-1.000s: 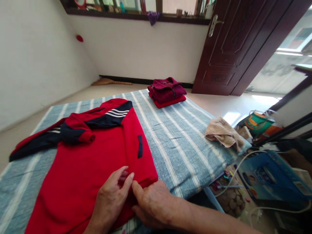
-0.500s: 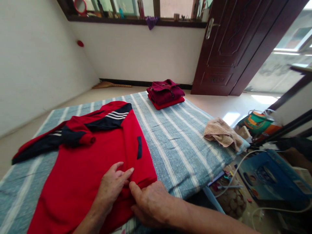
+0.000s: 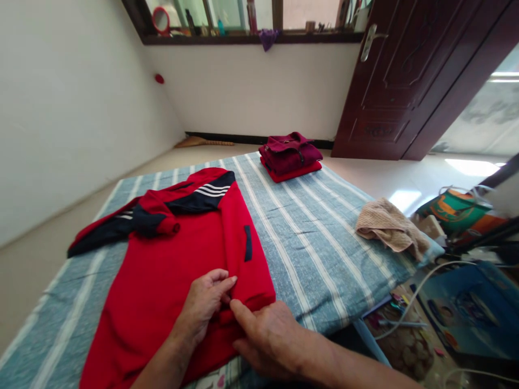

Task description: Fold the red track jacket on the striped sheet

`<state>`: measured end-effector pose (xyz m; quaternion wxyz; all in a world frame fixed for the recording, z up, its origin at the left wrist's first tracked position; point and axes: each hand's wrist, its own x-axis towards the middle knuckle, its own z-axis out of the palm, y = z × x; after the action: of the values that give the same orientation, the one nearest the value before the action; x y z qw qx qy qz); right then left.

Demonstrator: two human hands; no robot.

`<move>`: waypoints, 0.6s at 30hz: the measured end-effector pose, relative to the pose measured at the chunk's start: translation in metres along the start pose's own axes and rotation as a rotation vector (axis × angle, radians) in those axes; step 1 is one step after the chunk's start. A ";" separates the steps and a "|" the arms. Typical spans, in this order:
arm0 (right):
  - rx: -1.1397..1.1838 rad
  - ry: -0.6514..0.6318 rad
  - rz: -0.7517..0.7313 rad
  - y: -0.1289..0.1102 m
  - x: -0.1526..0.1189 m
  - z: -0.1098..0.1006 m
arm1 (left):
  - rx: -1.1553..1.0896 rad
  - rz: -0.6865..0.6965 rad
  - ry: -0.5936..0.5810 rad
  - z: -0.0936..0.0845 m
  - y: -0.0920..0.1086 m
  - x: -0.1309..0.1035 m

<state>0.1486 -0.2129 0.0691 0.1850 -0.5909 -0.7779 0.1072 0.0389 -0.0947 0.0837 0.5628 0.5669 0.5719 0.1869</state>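
Note:
A red jacket (image 3: 174, 270) with dark navy panels and white stripes lies spread on the bed, one side folded inward and a sleeve laid across its upper part. My left hand (image 3: 206, 302) rests on the folded side near the hem, thumb and fingertips closed on the cloth. Close beside it, my right hand (image 3: 273, 332) grips the hem corner, its index finger on top and the other fingers partly hidden under the cloth. The fingertips of both hands almost meet.
A blue-striped sheet (image 3: 308, 232) covers the bed. Folded maroon and red clothes (image 3: 290, 154) are stacked at its far edge; a beige towel (image 3: 389, 227) lies at the right corner. Beyond that corner stand a green bag (image 3: 454, 208) and a blue box (image 3: 466, 313). A brown door (image 3: 401, 81) stands behind.
The view has swung left, so everything sits further right in the picture. My left fingers have drawn closer together on the cloth; my right hand keeps its grip on the hem.

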 end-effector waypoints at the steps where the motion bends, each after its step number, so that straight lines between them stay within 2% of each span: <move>1: 0.036 0.031 -0.018 0.001 -0.003 -0.001 | 0.005 0.011 0.006 0.000 -0.001 0.000; 4: 0.136 0.218 -0.067 0.008 -0.016 0.001 | -0.001 0.034 0.025 0.000 -0.006 -0.001; 6: 0.127 0.412 -0.033 0.016 -0.026 0.003 | -0.009 0.043 0.030 0.000 -0.009 0.000; 8: 0.099 0.523 -0.008 0.024 -0.033 0.005 | -0.014 0.044 0.031 0.000 -0.012 0.000; 11: 0.044 0.545 -0.022 0.033 -0.040 0.008 | -0.036 0.032 0.023 0.000 -0.016 0.000; 18: -0.042 0.428 -0.075 0.032 -0.041 0.022 | -0.107 0.021 -0.006 0.001 -0.018 -0.003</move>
<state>0.1776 -0.2425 0.0304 0.3374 -0.5746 -0.7443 -0.0438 0.0310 -0.1031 0.0699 0.5919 0.5427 0.5533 0.2214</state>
